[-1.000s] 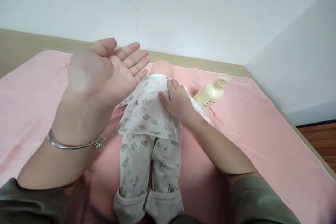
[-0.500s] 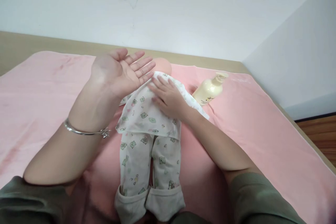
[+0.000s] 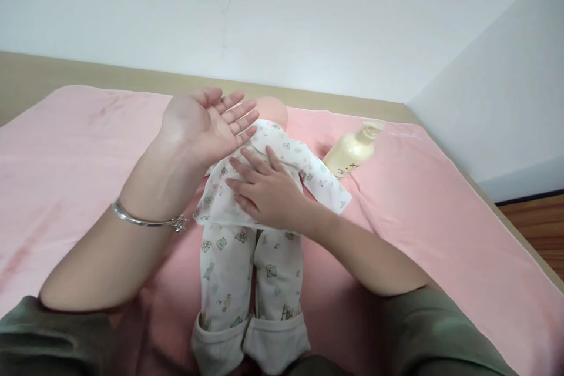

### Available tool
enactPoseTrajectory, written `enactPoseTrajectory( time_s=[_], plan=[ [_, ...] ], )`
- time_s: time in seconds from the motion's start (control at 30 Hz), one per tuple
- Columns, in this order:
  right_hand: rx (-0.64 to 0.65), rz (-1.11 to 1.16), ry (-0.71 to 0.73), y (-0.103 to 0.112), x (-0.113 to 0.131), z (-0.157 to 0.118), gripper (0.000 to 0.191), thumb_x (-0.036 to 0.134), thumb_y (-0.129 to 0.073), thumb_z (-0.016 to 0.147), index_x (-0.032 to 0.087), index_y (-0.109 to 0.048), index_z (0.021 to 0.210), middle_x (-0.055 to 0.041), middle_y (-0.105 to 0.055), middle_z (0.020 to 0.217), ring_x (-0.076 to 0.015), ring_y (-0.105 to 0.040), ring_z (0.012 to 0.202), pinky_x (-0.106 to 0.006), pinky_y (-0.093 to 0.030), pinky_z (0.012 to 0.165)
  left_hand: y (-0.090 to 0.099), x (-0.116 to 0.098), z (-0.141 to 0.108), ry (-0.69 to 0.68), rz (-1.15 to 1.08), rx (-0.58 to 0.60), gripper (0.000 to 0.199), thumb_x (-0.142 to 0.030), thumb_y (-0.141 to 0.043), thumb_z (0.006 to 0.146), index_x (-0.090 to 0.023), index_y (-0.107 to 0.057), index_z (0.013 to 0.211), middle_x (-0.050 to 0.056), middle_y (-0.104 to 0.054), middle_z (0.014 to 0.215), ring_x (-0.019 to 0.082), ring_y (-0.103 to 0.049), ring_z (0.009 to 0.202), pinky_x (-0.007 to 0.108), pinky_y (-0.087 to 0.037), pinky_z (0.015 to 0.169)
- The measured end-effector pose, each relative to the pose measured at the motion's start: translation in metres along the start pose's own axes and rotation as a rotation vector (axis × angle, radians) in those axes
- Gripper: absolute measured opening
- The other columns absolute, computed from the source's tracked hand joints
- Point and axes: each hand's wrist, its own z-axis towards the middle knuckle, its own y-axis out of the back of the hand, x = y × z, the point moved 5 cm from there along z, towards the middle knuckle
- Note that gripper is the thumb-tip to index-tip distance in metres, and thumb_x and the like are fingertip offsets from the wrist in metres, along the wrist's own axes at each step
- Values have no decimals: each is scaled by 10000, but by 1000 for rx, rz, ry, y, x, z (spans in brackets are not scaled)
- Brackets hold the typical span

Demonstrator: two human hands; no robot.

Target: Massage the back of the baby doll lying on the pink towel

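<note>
The doll (image 3: 235, 241), with a round flesh-pink head (image 3: 274, 109), lies lengthwise at the centre of a pink cloth sheet (image 3: 440, 205), head at the far end and legs at the near end. It wears a white printed fabric top (image 3: 220, 194) and matching white printed trousers (image 3: 278, 282) with turned-up plain cuffs.

The right hand (image 3: 268, 191) lies palm down across the lower part of the top; its fingers are spread apart and clamp nothing. The left hand (image 3: 211, 129) is positioned palm up over the far left side of the doll, fingers extended and slightly apart, gripping nothing visible. Contact between the left hand and the doll cannot be determined. A thin silver metal bangle (image 3: 145, 223) encircles the left wrist.

A glossy pale-yellow pump bottle (image 3: 352, 150) is located just right of the doll's right-hand sleeve, pump end at far right.
</note>
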Motion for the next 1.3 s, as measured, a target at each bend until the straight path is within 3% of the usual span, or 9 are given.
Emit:
enactPoseTrajectory(
  time_s=[0.1, 0.23, 0.4, 0.6, 0.8, 0.9, 1.03, 1.17, 1.3],
  plan=[
    [4, 44, 28, 2, -38, 9, 437, 431, -373, 1092, 315, -657, 1403, 13, -361, 1702, -269, -257, 1645, -642, -108, 1373, -1, -1, -3, 7, -29, -10, 363, -429, -428, 937, -259, -635, 1182, 109, -679, 1360, 308, -555, 1456, 548, -545, 1182],
    [-16, 115, -252, 3, -80, 16, 567, 425, -390, 1081, 245, -402, 1619, -55, -218, 1754, -310, -167, 1667, -651, -159, 1353, -1, -6, -12, 56, -128, -78, 282, -374, -466, 904, -283, -648, 1099, 90, -723, 1290, 292, -565, 1452, 516, -552, 1175],
    [-73, 67, -616, 4, -50, 1, 745, 405, -365, 1073, -59, -217, 1637, -263, -205, 1721, -360, -192, 1652, -568, -199, 1376, 2, -12, -19, 57, -159, -148, 227, -344, -485, 898, -250, -656, 1013, 102, -740, 1239, 293, -618, 1389, 515, -559, 1172],
    [-100, -12, -182, -3, 3, -2, 549, 322, -348, 1061, 105, -519, 1536, -145, -300, 1718, -336, -202, 1656, -588, -177, 1386, 3, -15, -18, -19, -51, -98, 238, -360, -479, 896, -243, -650, 1013, 116, -734, 1242, 330, -612, 1387, 561, -541, 1183],
    [-19, 94, 62, 1, -42, 9, 522, 427, -370, 1066, 211, -572, 1497, -13, -345, 1709, -218, -238, 1653, -502, -122, 1411, -7, 3, -1, -134, 452, -21, 305, -321, -585, 860, -206, -716, 1110, 108, -711, 1336, 333, -614, 1346, 560, -490, 1199],
    [-19, 128, -106, 2, -67, 14, 614, 415, -358, 1062, 156, -396, 1617, -60, -243, 1745, -240, -177, 1669, -526, -117, 1400, -5, 30, 15, -177, 715, -123, 345, -185, -529, 808, -183, -733, 1086, 101, -743, 1271, 300, -664, 1233, 522, -512, 1160],
    [-76, 154, -456, 0, -81, 11, 774, 474, -375, 1043, 13, -241, 1650, -186, -211, 1743, -317, -195, 1654, -562, -172, 1373, -7, 55, 22, -354, 917, -245, 399, -203, -395, 898, -156, -728, 1113, 132, -744, 1250, 294, -650, 1224, 502, -481, 1173],
    [-137, 181, -605, 3, -84, 9, 760, 509, -358, 1046, -16, -336, 1595, -229, -387, 1658, -350, -344, 1574, -546, -242, 1344, -14, 65, 11, -429, 1030, -248, 452, -257, -383, 941, -134, -682, 1256, 159, -703, 1339, 309, -614, 1289, 499, -454, 1199],
    [-148, 212, -646, 11, -91, 9, 551, 487, -369, 1044, 92, -596, 1353, -181, -644, 1399, -340, -565, 1340, -521, -426, 1211, -27, 67, -8, -520, 1130, -222, 493, -263, -366, 975, -97, -624, 1359, 178, -636, 1444, 318, -540, 1403, 504, -393, 1262]
  ],
)
